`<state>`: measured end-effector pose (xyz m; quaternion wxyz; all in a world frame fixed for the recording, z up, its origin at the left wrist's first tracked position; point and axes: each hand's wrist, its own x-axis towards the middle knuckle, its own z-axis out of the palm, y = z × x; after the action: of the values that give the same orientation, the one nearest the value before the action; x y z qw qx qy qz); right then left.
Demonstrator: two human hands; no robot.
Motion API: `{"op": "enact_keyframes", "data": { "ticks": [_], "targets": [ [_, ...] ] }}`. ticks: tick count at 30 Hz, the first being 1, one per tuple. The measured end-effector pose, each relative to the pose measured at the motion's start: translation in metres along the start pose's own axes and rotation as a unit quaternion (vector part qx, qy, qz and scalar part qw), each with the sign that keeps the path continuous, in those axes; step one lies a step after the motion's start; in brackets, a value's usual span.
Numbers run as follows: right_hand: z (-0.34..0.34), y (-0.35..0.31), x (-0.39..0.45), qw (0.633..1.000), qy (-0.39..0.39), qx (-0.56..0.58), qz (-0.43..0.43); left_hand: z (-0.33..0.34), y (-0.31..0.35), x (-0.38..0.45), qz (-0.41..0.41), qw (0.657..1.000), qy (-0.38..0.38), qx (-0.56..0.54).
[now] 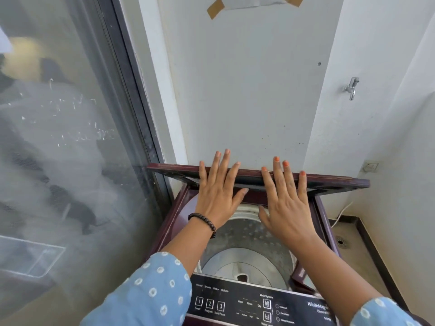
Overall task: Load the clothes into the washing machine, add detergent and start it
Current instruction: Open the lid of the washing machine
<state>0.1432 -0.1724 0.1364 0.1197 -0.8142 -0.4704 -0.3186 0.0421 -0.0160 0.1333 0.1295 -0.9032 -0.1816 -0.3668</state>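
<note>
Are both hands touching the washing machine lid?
Touching. The head view shows the left hand and the right hand laid flat with straight fingers against the raised maroon lid, their fingertips reaching over its top edge.

A home laundry corner: a top-loading washing machine (247,231) stands against a white wall (247,90), with a tap (351,87) above, a floor drain (340,242), and a glass door (58,137) alongside.

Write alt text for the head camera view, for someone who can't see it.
Both hands, left hand and right hand, press flat against the raised folding lid of a maroon top-load washing machine; its drum shows no clothes.
</note>
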Motion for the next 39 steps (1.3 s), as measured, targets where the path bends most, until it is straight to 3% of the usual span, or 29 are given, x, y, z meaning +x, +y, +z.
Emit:
{"op": "enact_keyframes", "data": {
  "ticks": [24, 39],
  "targets": [
    [0.031, 0.036, 0.148, 0.998, -0.007, -0.018, 0.068, 0.033, -0.032, 0.141, -0.029, 0.996, -0.069, 0.054],
    [0.071, 0.059, 0.217, 0.995, -0.015, 0.004, 0.099, 0.074, -0.049, 0.208, -0.031, 0.994, -0.100, 0.012]
  ]
}}
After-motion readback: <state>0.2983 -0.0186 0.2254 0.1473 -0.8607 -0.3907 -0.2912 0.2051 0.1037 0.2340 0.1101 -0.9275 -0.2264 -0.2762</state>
